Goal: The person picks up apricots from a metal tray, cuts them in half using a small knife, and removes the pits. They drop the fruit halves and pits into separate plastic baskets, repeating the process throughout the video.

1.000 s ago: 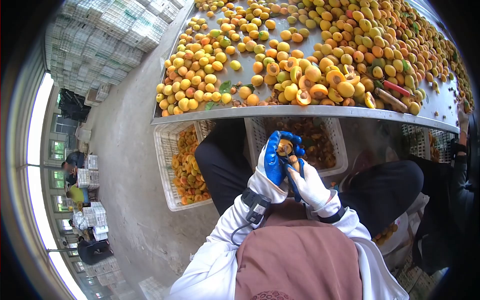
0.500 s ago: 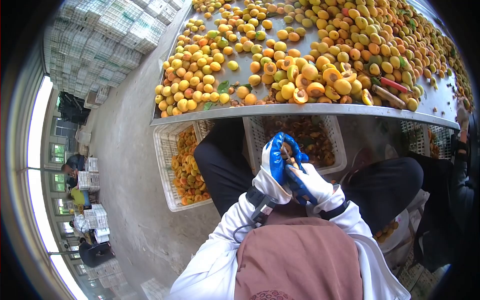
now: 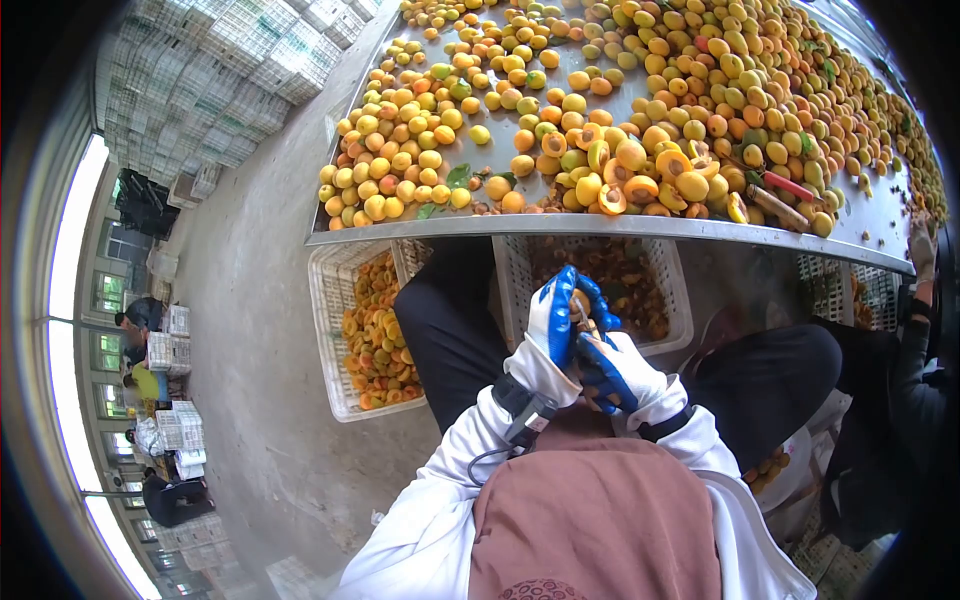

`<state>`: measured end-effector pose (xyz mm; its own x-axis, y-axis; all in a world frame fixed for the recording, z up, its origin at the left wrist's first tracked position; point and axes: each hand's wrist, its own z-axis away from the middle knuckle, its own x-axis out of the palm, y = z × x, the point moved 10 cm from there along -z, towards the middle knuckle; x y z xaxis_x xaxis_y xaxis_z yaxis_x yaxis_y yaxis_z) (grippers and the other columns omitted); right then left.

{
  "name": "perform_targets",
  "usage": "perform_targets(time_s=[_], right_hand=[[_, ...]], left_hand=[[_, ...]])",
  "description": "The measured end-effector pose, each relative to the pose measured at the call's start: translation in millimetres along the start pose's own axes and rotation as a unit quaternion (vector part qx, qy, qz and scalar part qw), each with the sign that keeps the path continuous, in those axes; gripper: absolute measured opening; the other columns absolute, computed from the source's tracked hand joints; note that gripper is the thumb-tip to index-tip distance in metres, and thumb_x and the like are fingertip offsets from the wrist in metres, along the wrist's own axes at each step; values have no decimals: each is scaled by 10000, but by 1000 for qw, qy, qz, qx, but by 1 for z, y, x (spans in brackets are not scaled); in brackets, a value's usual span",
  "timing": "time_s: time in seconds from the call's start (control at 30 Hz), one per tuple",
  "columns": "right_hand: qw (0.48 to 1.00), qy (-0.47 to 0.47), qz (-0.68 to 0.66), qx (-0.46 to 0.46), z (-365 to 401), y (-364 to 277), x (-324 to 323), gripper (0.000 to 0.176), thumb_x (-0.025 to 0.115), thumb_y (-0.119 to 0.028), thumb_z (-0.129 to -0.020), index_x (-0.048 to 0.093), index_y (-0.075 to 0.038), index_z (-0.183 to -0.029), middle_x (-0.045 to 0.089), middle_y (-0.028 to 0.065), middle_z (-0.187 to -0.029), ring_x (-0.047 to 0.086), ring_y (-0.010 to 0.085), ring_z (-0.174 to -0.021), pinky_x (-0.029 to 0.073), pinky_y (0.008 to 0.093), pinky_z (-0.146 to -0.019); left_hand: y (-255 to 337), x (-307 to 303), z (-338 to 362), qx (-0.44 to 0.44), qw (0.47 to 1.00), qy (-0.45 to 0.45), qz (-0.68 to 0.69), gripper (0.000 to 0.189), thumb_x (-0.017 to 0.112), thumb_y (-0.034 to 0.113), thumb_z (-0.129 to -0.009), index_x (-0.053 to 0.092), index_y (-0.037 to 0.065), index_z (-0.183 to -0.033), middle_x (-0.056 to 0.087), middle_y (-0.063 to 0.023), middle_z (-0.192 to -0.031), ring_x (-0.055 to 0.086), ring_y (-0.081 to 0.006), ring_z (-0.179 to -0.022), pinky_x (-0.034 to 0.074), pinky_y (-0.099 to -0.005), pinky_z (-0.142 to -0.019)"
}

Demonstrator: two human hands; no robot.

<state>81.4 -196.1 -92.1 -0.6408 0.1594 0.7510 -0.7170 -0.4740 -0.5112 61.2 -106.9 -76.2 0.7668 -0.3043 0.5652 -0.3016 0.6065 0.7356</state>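
Observation:
In white gloves with blue coated palms, my hands are close together above a white crate. My left hand (image 3: 556,318) is closed around an apricot (image 3: 580,300), mostly hidden by its fingers. Gripped in my right hand (image 3: 617,370) is a small knife (image 3: 590,327) with a wood-coloured handle, its blade end against the apricot. The exact contact is too small to make out. Beyond the hands, the crate (image 3: 683,300) holds dark, brownish fruit pieces.
A metal table (image 3: 460,228) bears many whole apricots (image 3: 400,160), several halved ones (image 3: 640,188), a red-handled tool (image 3: 789,186) and a wood-handled one (image 3: 777,208). Left below stands a crate of apricot halves (image 3: 380,340). A co-worker's hand (image 3: 922,250) is at far right.
The view has shifted slightly. Both hands stay together, and my left hand has turned a little, so more of the apricot shows between its fingers.

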Motion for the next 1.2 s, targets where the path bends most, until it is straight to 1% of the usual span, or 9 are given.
perform_targets(time_s=[0.17,0.47,0.63,0.7,0.77,0.83,0.87,1.0,1.2], right_hand=[[998,27,-51,21,5,2,-9,277,605,-361,-1006,589,-86,-989,535,0,-704,490,113,-508,422,279,-451],[994,-11,-79,70,6,8,-6,291,602,-387,-1003,545,-102,-987,524,31,-725,468,129,-486,378,287,-395],[940,-158,-278,121,8,12,14,245,571,-366,-1019,542,-127,-1067,509,31,-722,461,111,-481,372,283,-386],[951,-150,-250,98,8,7,13,253,574,-366,-1018,556,-117,-1060,520,25,-733,465,98,-498,388,276,-409],[962,-143,-221,77,7,3,11,262,577,-367,-1017,569,-108,-1054,531,20,-744,468,85,-516,403,269,-433],[997,65,33,5,1,-3,-30,268,597,-347,-1011,600,-83,-1059,543,-9,-748,471,65,-561,409,249,-491],[995,68,64,-18,-2,-4,-31,290,627,-379,-994,611,-90,-992,530,-23,-703,447,69,-515,366,242,-444],[987,65,138,-57,-7,-7,-35,278,602,-349,-1008,610,-72,-1017,537,-23,-713,468,66,-552,385,244,-477],[952,104,250,-140,-9,-9,-33,258,557,-244,-1028,629,2,-1046,612,5,-845,515,74,-762,448,256,-673]], left_hand=[[0,-23,-13,127,968,-1,-214,430,503,427,-1044,671,40,-964,651,-64,-780,615,-147,-690,514,-282,-650],[8,-17,-3,158,964,31,-210,422,505,432,-1047,655,40,-999,609,-15,-739,588,-90,-617,486,-235,-582],[17,-16,0,211,933,32,-288,404,495,390,-1057,649,18,-1028,616,-31,-716,606,-107,-591,493,-246,-578],[23,-7,-2,235,924,-14,-302,254,529,238,-1047,633,15,-1108,578,-11,-734,573,-74,-631,487,-248,-582],[22,-2,-5,213,929,-27,-302,335,517,314,-1054,627,14,-1153,586,-16,-742,582,-89,-647,506,-263,-601],[13,-1,-8,101,974,-48,-195,448,486,411,-1057,628,4,-1175,622,-43,-771,615,-122,-679,537,-279,-637],[5,-5,-11,13,990,-40,-138,567,424,509,-1052,664,-2,-1105,659,-84,-789,655,-172,-730,565,-321,-682],[3,-13,-33,-37,987,-38,-155,669,386,622,-1019,691,38,-901,692,-105,-768,679,-209,-687,562,-311,-660],[-18,3,-11,-105,993,43,26,579,435,570,-1023,646,58,-853,652,-109,-733,661,-266,-634,586,-411,-642]])
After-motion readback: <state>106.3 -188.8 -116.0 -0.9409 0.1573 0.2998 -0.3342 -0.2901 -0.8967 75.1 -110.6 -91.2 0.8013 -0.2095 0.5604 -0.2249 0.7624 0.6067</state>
